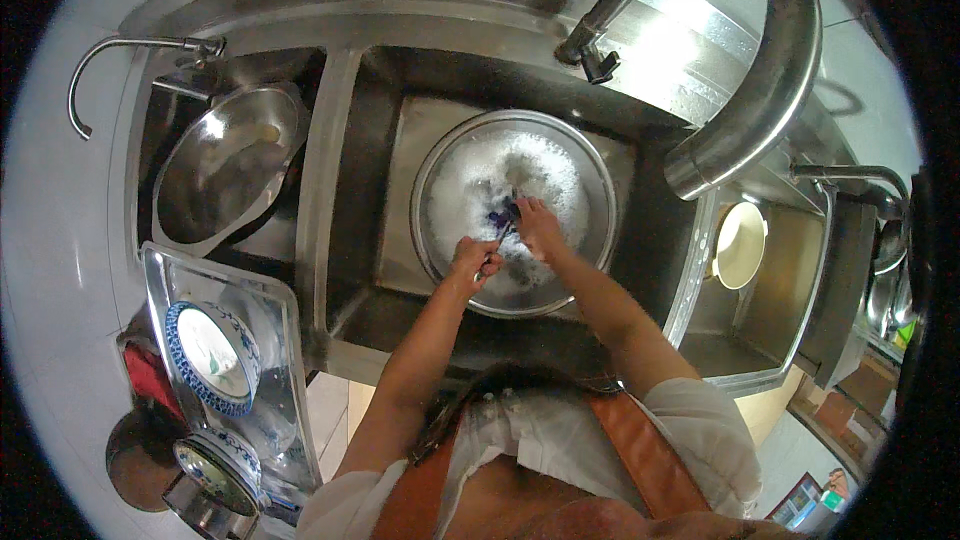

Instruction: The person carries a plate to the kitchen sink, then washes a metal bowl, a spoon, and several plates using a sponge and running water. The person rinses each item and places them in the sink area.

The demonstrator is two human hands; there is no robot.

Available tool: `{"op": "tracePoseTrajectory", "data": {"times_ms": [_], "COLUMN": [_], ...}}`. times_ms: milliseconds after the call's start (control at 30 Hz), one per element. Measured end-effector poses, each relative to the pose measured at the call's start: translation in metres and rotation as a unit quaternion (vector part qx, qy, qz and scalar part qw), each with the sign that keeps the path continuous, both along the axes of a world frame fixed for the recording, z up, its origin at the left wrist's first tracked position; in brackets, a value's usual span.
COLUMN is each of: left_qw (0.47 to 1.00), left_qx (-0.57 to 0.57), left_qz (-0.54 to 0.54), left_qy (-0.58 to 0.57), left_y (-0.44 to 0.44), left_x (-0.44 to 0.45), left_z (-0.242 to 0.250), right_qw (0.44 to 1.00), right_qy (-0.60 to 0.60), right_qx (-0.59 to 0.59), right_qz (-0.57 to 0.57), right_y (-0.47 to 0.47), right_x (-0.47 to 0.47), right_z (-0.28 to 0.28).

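A round metal basin (513,306) holding foamy water stands in the middle sink. My left hand (477,258) grips the handle of a slim metal utensil (505,231) over the basin's near part; its kind is hard to tell. Just to the right, my right hand (537,225) is at the foam, its fingertips against a small dark blue or purple thing (501,217) at the utensil's far end. Whether those fingers hold it is unclear. White suds surround both hands.
The left sink holds a tilted metal bowl (225,172). Blue-and-white bowls (211,360) sit on a metal tray (281,360) at the left. A thick curved pipe (784,90) arches over the right side. A cream container (741,245) is in the right sink. A thin tap (112,45) stands far left.
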State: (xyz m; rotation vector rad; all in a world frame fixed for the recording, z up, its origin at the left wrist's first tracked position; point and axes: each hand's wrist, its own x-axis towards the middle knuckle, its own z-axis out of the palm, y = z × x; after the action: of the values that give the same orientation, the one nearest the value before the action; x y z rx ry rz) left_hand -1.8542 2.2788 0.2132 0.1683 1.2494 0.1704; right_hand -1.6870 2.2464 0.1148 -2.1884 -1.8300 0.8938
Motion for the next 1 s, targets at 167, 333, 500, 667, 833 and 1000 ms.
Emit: {"op": "tracePoseTrajectory", "data": {"times_ms": [167, 333, 500, 667, 833, 1000], "left_qw": [1.0, 1.0, 0.997, 0.956, 0.61, 0.623], "left_qx": [0.001, -0.001, -0.058, 0.205, 0.573, 0.54], "left_qz": [0.014, -0.012, 0.026, -0.176, -0.499, -0.518], "left_qy": [0.024, 0.017, -0.032, 0.118, 0.226, 0.227], "left_y": [0.003, 0.004, 0.001, -0.008, -0.026, -0.038], "left_x": [0.001, -0.006, -0.008, -0.007, -0.008, -0.01], "left_z": [0.008, -0.006, -0.021, -0.023, -0.021, -0.031], "right_qw": [0.98, 0.997, 0.997, 0.992, 0.921, 0.942], "right_qy": [-0.099, 0.043, 0.011, 0.112, 0.217, 0.178], "right_qx": [0.167, -0.03, 0.079, -0.026, -0.02, 0.183], "right_qz": [0.055, -0.063, 0.006, -0.054, -0.324, -0.216], "right_y": [0.009, 0.012, 0.016, -0.01, -0.024, 0.007], "right_x": [0.026, 0.013, 0.011, 0.02, 0.04, 0.006], "right_z": [0.004, -0.006, -0.027, -0.016, 0.042, 0.061]}}
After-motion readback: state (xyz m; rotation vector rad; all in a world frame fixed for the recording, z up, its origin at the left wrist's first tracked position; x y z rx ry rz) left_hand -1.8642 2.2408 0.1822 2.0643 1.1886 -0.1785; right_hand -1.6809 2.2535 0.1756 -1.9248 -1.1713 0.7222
